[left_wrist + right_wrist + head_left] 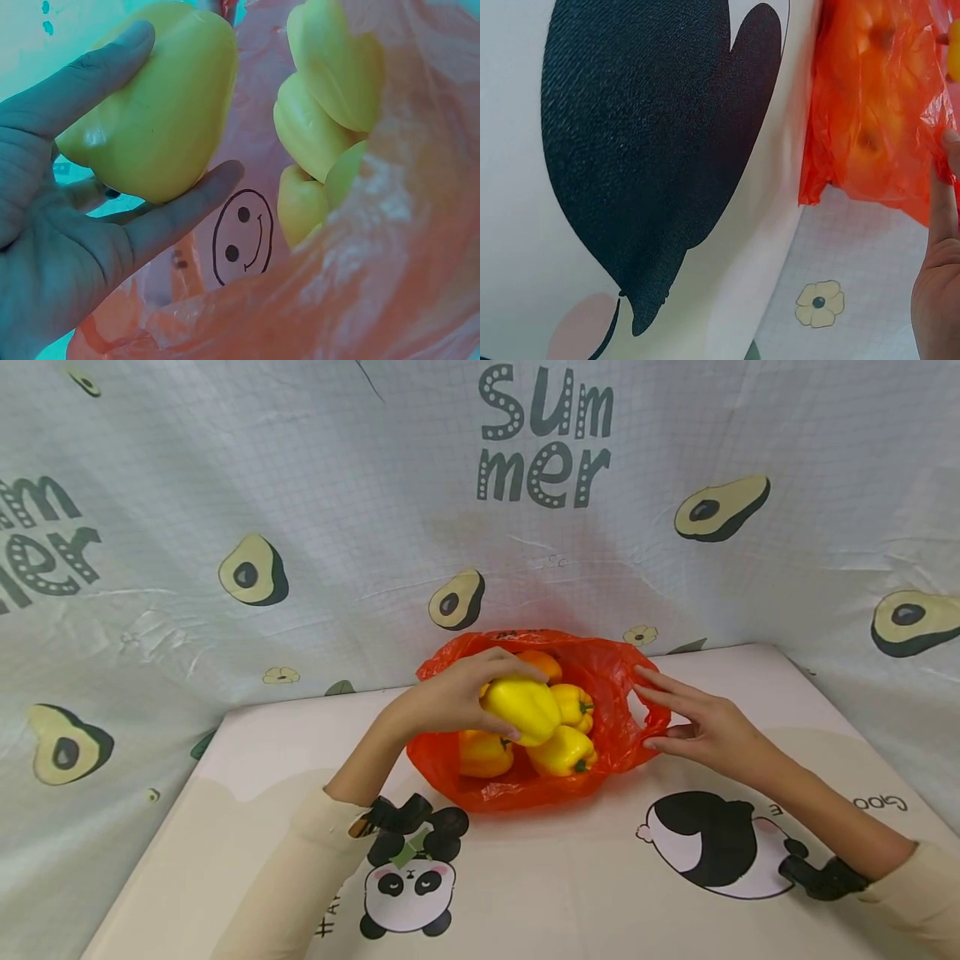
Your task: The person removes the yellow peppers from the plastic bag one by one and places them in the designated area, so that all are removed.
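Note:
A red plastic bag lies with its mouth open toward me on the table. My left hand grips a yellow bell pepper over the mouth. In the left wrist view, thumb and fingers span the held pepper from opposite sides. Several more yellow bell peppers lie inside the bag, with a round orange piece behind them, partly hidden. At the bag's right side, my right hand holds the handle loop; in the right wrist view its thumb and finger pinch the red film.
The table has a pale cover printed with a panda and a black-and-white figure. Right behind the bag rises a white curtain with avocado prints. Dark straps sit on both wrists.

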`<state>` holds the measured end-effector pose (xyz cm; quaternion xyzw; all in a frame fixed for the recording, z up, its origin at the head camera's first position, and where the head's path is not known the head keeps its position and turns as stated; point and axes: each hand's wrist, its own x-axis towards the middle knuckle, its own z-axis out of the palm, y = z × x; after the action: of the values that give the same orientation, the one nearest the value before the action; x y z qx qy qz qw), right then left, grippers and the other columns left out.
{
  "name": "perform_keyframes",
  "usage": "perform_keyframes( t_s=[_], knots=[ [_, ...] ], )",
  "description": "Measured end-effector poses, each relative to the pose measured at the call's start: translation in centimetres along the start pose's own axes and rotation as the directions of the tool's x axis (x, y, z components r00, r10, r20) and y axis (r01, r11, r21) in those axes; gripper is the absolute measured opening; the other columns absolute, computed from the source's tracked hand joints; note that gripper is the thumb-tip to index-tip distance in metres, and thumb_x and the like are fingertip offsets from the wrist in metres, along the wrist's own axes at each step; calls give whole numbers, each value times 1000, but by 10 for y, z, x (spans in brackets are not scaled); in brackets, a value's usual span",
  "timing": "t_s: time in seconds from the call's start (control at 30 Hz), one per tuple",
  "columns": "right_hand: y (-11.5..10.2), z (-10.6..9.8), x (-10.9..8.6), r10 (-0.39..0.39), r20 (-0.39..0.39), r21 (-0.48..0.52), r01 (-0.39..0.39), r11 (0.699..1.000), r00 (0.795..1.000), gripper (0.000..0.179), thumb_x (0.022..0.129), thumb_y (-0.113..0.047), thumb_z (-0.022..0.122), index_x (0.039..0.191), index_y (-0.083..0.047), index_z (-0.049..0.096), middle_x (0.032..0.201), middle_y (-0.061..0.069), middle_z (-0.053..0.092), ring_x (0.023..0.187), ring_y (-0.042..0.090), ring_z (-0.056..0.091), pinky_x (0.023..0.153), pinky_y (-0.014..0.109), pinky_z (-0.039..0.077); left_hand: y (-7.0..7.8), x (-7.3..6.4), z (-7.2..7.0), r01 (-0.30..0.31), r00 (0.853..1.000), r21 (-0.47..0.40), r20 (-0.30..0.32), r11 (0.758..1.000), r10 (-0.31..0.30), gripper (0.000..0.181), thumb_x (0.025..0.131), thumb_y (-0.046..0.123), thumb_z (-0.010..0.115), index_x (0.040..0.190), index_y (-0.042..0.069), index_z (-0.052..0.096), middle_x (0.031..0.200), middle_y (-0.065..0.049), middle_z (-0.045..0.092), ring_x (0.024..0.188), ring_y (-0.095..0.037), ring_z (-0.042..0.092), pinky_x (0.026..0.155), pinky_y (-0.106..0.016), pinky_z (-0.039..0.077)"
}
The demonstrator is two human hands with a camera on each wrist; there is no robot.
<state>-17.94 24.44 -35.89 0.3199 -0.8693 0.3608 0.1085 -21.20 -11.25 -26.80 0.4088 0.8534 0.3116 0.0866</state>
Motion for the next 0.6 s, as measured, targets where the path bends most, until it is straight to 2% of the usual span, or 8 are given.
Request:
perform_keyframes(
  t_s=[0.27, 0.47, 0.6],
  knots=[
    [-3, 0, -1, 1, -22, -21, -1, 1000, 1000, 76, 75, -2, 87, 144, -3, 56, 155, 16, 46, 123, 39, 58, 73, 16, 57, 2, -14, 0, -32, 993, -22, -117, 999, 29, 62, 75, 21, 92, 132, 24, 68, 130, 4, 56, 123, -13, 48, 102, -36, 48],
    [-5, 1, -3, 28, -20, -20, -29, 999, 999, 75, 77, -4, 87, 145, -4, 55, 156, 16, 44, 123, 40, 59, 74, 18, 57, 6, -28, -1, -69, 977, -64, -207, 996, 54, 63, 75, 16, 92, 132, 21, 68, 130, 3, 55, 123, -15, 49, 103, -38, 49],
    [-6, 0, -6, 48, -27, -38, -49, 998, 998, 75, 77, -5, 87, 145, -4, 55, 157, 17, 43, 120, 40, 62, 73, 18, 57, 10, -41, -2, -63, 966, -97, -256, 993, 37, 63, 75, 14, 91, 133, 20, 67, 131, 2, 54, 124, -17, 48, 103, -40, 49]
  ],
)
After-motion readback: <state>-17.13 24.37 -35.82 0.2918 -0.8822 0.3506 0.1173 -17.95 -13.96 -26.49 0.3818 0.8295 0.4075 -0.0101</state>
